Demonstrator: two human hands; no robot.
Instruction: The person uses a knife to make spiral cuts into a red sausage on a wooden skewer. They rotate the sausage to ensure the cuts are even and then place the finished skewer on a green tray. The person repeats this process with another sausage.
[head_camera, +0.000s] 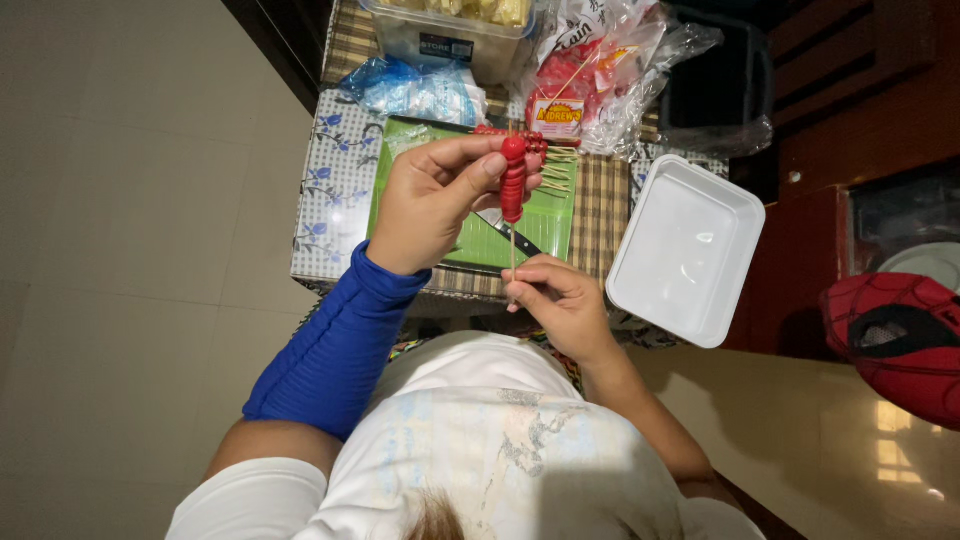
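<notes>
My left hand (435, 195), in a blue arm sleeve, pinches a red sausage piece (513, 148) at the top of a stack of red pieces (512, 190) threaded on a thin wooden skewer (513, 250). The skewer stands upright above a green cutting board (545, 225). My right hand (560, 300) grips the skewer's bare lower end, below the board's near edge. More wooden skewers (560, 168) and red pieces lie on the board behind my left hand. A knife (505, 232) lies partly hidden under the skewer.
A white rectangular tray (685, 250) rests at the table's right edge. Behind the board are a clear food container (450, 35), a blue plastic bag (415, 90) and an opened red sausage pack (580, 85). A red mask-like object (895, 340) lies far right.
</notes>
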